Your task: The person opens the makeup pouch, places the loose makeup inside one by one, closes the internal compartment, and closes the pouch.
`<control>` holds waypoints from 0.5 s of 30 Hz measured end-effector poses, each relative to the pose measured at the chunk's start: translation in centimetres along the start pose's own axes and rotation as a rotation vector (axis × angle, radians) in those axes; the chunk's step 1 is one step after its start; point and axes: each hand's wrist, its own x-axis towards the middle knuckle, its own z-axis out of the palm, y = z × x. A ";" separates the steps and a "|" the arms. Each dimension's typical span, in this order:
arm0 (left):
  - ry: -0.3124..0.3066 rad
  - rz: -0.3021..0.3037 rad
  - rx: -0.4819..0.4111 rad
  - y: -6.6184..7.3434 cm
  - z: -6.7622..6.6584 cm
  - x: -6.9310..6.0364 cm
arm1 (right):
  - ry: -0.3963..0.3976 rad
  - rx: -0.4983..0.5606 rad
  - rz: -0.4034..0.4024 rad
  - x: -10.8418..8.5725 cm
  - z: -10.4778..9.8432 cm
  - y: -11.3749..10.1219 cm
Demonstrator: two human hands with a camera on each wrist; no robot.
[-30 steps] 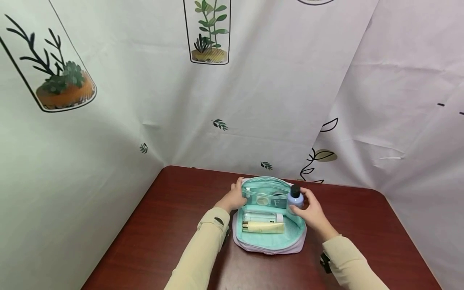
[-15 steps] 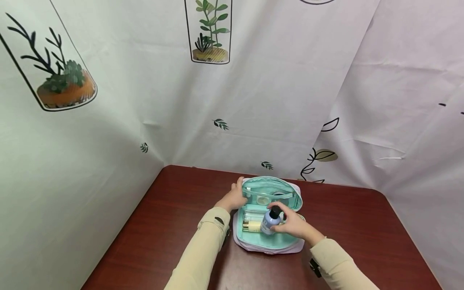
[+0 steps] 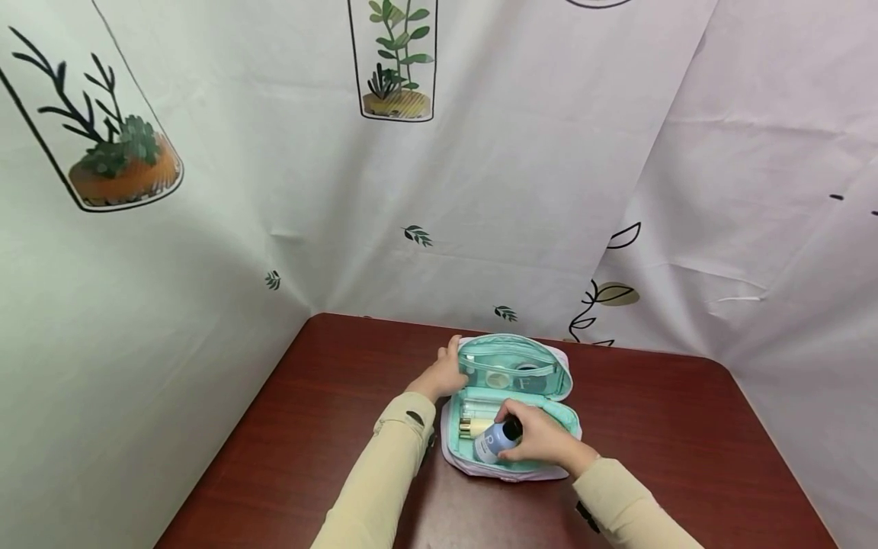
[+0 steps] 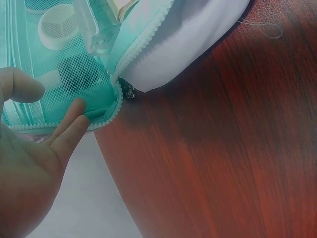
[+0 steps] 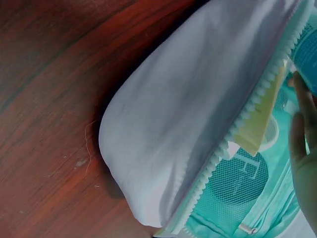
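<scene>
Beneath your right-hand grip (image 3: 543,441), you see a dark red, wood-grained table (image 3: 686,435); beyond the grip, a creased white cloth backdrop (image 3: 521,191). Its printed motifs: far left of the grip, an orange-based jar (image 3: 123,171); higher and nearer, a tan-based jar (image 3: 398,103); beyond and rightward, an olive-leafed stem (image 3: 617,294). Right-wrist view: a thin thread (image 5: 88,148), apart from the grip.

Blue bottle (image 3: 488,444) (black-capped) tilts over the open pouch (image 3: 509,476).
</scene>
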 end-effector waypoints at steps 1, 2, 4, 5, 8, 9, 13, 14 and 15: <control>-0.001 -0.002 -0.001 0.0 0.0 0.0 | 0.004 -0.036 -0.005 0.0 0.1 0.0; 0.000 0.000 -0.003 -0.1 0.0 0.0 | 0.005 -0.071 -0.008 0.0 0.3 0.0; -0.004 -0.007 -0.005 -0.1 0.0 0.0 | -0.007 -0.119 -0.003 0.0 0.5 0.0; -0.007 -0.010 -0.006 -0.2 0.0 0.0 | -0.018 -0.125 0.000 0.0 0.5 0.0; -0.008 -0.008 -0.018 -0.2 0.0 0.0 | -0.051 -0.107 0.010 0.0 0.5 0.0; -0.008 -0.007 -0.020 -0.2 0.0 0.0 | -0.059 -0.103 0.007 0.0 0.4 0.0; 0.001 0.013 -0.020 -0.2 0.0 0.0 | -0.078 -0.102 -0.006 -0.1 0.2 -0.1; 0.000 0.016 -0.021 -0.2 0.0 -0.1 | -0.087 -0.098 -0.009 -0.1 0.1 -0.2; 0.000 0.019 -0.023 -0.2 -0.1 -0.1 | -0.097 -0.095 -0.006 -0.1 0.0 -0.2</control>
